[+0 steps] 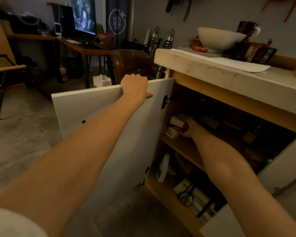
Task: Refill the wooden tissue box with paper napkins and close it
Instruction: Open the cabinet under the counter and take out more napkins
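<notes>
The cabinet (178,103) stood open under a pale tabletop (212,72), its white door (96,110) swung out toward the room with bare floor (20,142) beyond it and plenty of space on that side. The left hand (135,87) was clamped over the door's top edge, fingers hooked behind it and thumb lying along the front face. To the right of that hand, past the hinge, the right hand (189,128) was deep inside on the upper shelf (181,147), closed around a small white pack (177,122), perhaps napkins, though the dim light left that unsure. The pack's long axis ran roughly sideways, its free end pointing toward the hinge side. Just below it, touching the fingers, sat another white object (172,133) I could not identify. Room around that hand was tight: the cabinet wall close on its left, dark clutter on its right. Beyond the left hand, on the floor, a white tissue box (102,80) stood with paper poking up.
</notes>
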Demonstrator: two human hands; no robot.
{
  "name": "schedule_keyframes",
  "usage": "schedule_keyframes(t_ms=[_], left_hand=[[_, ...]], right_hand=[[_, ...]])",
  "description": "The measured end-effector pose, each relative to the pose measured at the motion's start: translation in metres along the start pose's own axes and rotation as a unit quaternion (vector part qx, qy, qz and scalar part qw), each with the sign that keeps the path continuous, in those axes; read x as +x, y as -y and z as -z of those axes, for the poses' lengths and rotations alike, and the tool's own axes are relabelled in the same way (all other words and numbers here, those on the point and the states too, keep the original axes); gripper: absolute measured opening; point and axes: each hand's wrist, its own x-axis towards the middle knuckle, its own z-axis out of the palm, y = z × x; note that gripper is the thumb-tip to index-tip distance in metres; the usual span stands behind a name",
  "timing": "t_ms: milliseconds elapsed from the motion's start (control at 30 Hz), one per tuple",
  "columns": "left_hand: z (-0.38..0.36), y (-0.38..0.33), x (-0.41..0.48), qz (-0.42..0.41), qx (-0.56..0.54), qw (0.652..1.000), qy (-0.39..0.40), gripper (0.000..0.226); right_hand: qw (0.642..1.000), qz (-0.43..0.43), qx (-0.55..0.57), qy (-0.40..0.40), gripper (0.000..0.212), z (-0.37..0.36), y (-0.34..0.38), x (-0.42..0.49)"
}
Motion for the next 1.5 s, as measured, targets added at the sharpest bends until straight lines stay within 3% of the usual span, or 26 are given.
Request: schedule_keyframes(t_ms=[100, 233, 300, 367, 433, 533, 633, 733, 833, 967, 1033, 1133, 1167, 1233, 1367, 1500], left_hand=[[0.015, 0.023, 0.002, -0.040, -0.030, 0.996, 0.073, 0.058], [0.046, 0.097, -0.016, -0.006, -0.090, 0.960, 0.265, 0.084], [0.060, 0.133, -0.037, 0.016, -0.212, 0.925, 0.314, 0.073], [0.062, 0.156, -0.055, 0.037, -0.357, 0.886, 0.293, 0.058], [0.057, 0.167, -0.064, 0.044, -0.429, 0.871, 0.234, 0.052], [0.053, 0.167, -0.066, 0.022, -0.424, 0.877, 0.227, 0.035], [0.052, 0.177, -0.071, 0.033, -0.448, 0.857, 0.251, 0.025], [0.039, 0.199, -0.088, 0.114, -0.531, 0.799, 0.259, 0.027], [0.007, 0.206, -0.116, 0.198, -0.651, 0.704, 0.206, 0.033], [-0.013, 0.178, -0.143, 0.239, -0.758, 0.583, 0.169, 0.041], [-0.013, 0.167, -0.155, 0.213, -0.755, 0.594, 0.179, 0.040], [-0.008, 0.147, -0.182, 0.073, -0.668, 0.695, 0.256, 0.023], [-0.004, 0.132, -0.189, 0.022, -0.642, 0.716, 0.273, 0.031], [0.005, 0.090, -0.200, -0.087, -0.620, 0.718, 0.304, 0.057], [0.013, -0.011, -0.199, -0.212, -0.629, 0.667, 0.339, 0.089], [0.014, -0.120, -0.192, -0.276, -0.584, 0.709, 0.285, 0.094]], right_hand=[[0.993, -0.051, 0.100, 0.033, 0.047, -0.007, -0.001, -0.001], [0.973, -0.010, 0.166, 0.161, 0.038, -0.035, -0.003, -0.075], [0.956, 0.016, 0.191, 0.223, 0.031, -0.042, -0.011, -0.111], [0.933, 0.043, 0.225, 0.277, 0.037, -0.048, -0.013, -0.141], [0.922, 0.065, 0.236, 0.301, 0.033, -0.057, -0.013, -0.171], [0.929, 0.124, 0.187, 0.293, 0.032, -0.067, -0.021, -0.200], [0.937, 0.143, 0.187, 0.259, 0.042, -0.066, -0.033, -0.206], [0.921, 0.110, 0.237, 0.288, 0.039, -0.060, -0.041, -0.207], [0.914, 0.101, 0.239, 0.312, 0.041, -0.061, -0.043, -0.210], [0.914, 0.102, 0.237, 0.314, 0.040, -0.066, -0.037, -0.217], [0.918, 0.122, 0.216, 0.309, 0.043, -0.059, -0.036, -0.224], [0.920, 0.155, 0.213, 0.291, 0.047, -0.032, -0.039, -0.241], [0.919, 0.163, 0.224, 0.281, 0.051, -0.018, -0.042, -0.247], [0.919, 0.176, 0.248, 0.251, 0.061, 0.014, -0.049, -0.262], [0.902, 0.224, 0.319, 0.185, 0.059, 0.088, -0.058, -0.299], [0.902, 0.266, 0.335, 0.066, 0.055, 0.153, -0.057, -0.332]])
